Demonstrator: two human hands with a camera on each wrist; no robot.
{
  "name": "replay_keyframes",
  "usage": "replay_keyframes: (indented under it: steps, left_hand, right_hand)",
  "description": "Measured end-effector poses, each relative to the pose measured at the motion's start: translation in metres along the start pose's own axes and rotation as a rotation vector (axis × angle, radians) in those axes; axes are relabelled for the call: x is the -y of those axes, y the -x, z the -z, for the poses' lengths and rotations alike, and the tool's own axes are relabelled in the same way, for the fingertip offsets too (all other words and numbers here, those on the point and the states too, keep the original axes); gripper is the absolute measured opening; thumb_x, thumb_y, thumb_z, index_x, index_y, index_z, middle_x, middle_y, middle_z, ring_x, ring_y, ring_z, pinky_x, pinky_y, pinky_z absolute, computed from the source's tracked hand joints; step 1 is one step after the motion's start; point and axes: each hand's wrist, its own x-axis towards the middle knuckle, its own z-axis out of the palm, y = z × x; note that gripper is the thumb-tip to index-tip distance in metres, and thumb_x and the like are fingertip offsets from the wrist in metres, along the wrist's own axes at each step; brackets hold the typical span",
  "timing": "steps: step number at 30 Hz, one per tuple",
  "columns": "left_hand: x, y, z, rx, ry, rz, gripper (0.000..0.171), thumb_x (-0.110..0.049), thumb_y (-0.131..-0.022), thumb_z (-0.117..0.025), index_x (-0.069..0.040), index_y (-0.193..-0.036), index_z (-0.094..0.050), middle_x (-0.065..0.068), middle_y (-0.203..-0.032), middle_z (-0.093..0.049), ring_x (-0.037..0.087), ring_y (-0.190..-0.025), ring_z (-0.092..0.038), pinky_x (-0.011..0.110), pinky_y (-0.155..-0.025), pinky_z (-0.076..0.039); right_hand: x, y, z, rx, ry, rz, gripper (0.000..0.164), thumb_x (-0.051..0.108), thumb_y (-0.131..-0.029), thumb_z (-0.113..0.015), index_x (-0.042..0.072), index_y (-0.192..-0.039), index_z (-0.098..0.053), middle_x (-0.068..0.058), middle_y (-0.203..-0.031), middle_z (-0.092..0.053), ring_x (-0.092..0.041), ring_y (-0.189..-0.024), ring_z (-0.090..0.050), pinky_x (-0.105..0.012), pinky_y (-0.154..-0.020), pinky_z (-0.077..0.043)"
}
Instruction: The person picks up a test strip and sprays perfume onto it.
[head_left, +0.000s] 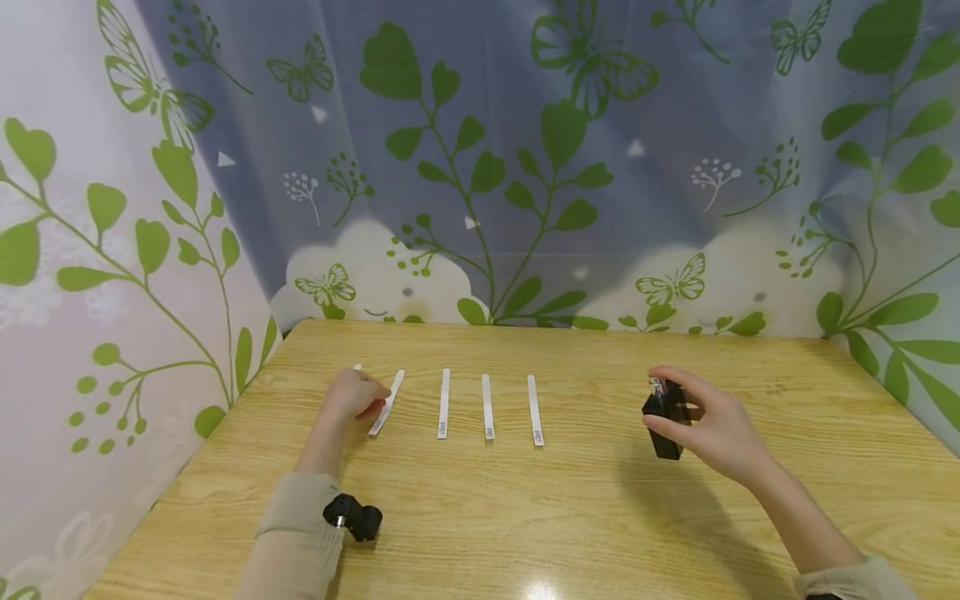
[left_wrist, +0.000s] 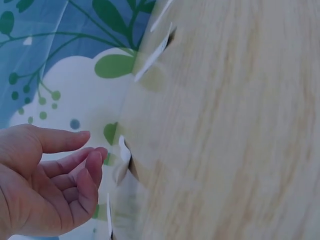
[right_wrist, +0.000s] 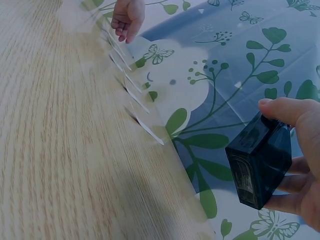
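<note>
Several white paper test strips with small print at their near ends lie in a row on the table; one middle strip (head_left: 443, 404) points straight away from me. My left hand (head_left: 354, 396) is over the left end of the row, beside a slanted strip (head_left: 397, 385), and hides most of the leftmost one. In the left wrist view its fingers are loosely bent, thumb apart, with nothing between them. Right of the row, my right hand (head_left: 716, 425) grips a black rectangular perfume bottle (head_left: 666, 437) above the table. A finger lies over its metallic spray top, the thumb along its side.
The wood-grain table (head_left: 480, 508) ends at a patterned curtain (head_left: 480, 167) behind, with another patterned sheet (head_left: 97, 275) along the left. A small black camera (head_left: 352, 517) is strapped to the left sleeve.
</note>
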Motion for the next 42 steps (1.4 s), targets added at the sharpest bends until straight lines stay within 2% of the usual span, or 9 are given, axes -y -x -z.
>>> replay_keyframes:
  steps: [8,14,19,29,35,42]
  left_hand:
    - [-0.016,0.006,-0.006,0.053,-0.033,-0.019,0.025,-0.014,-0.085,-0.063,0.006,-0.1,-0.063,0.01,-0.078,-0.064,0.014,-0.064,-0.058,0.029,-0.059,-0.049]
    - [-0.026,0.011,-0.013,0.081,-0.015,-0.052,0.028,-0.02,-0.087,-0.063,0.003,-0.103,-0.062,0.012,-0.087,-0.065,0.025,-0.078,-0.062,0.03,-0.061,-0.047]
    - [-0.031,0.01,-0.022,0.099,0.014,-0.068,0.03,-0.024,-0.089,-0.063,0.001,-0.107,-0.062,0.011,-0.093,-0.064,0.029,-0.088,-0.06,0.038,-0.074,-0.049]
    - [-0.041,0.007,-0.048,0.045,0.135,-0.094,0.025,-0.014,-0.086,-0.064,0.005,-0.102,-0.065,0.011,-0.086,-0.066,0.018,-0.071,-0.06,0.034,-0.067,-0.052]
    - [-0.044,0.009,-0.062,0.037,0.179,-0.071,0.023,-0.012,-0.085,-0.065,0.005,-0.1,-0.066,0.013,-0.087,-0.066,0.021,-0.074,-0.061,0.034,-0.067,-0.053]
    - [-0.043,0.014,-0.069,0.017,0.195,-0.054,0.025,-0.013,-0.086,-0.066,0.005,-0.103,-0.065,0.014,-0.091,-0.063,0.025,-0.078,-0.061,0.033,-0.069,-0.053]
  right_hand:
    - [-0.001,0.002,0.003,-0.004,-0.001,0.008,0.059,0.022,-0.084,-0.07,0.014,-0.136,-0.045,-0.021,-0.126,-0.049,-0.041,-0.095,-0.06,-0.038,-0.065,-0.054]
    - [-0.002,0.002,0.003,-0.01,0.013,0.014,0.058,0.022,-0.084,-0.071,0.012,-0.135,-0.046,-0.021,-0.126,-0.05,-0.041,-0.096,-0.059,-0.04,-0.066,-0.054]
    - [-0.002,0.003,0.002,-0.021,0.039,0.029,0.057,0.022,-0.083,-0.071,0.011,-0.133,-0.047,-0.019,-0.124,-0.052,-0.038,-0.099,-0.059,-0.042,-0.069,-0.053]
    - [-0.002,0.003,0.001,-0.02,0.034,0.017,0.057,0.023,-0.083,-0.071,0.012,-0.134,-0.047,-0.02,-0.125,-0.051,-0.04,-0.098,-0.058,-0.044,-0.069,-0.053]
    - [-0.003,0.002,0.0,-0.021,0.046,0.024,0.057,0.024,-0.083,-0.071,0.013,-0.133,-0.048,-0.019,-0.125,-0.052,-0.038,-0.099,-0.058,-0.043,-0.07,-0.053]
    - [-0.006,0.002,-0.001,-0.008,0.048,0.017,0.059,0.025,-0.083,-0.071,0.012,-0.135,-0.047,-0.02,-0.129,-0.049,-0.037,-0.103,-0.056,-0.043,-0.072,-0.053]
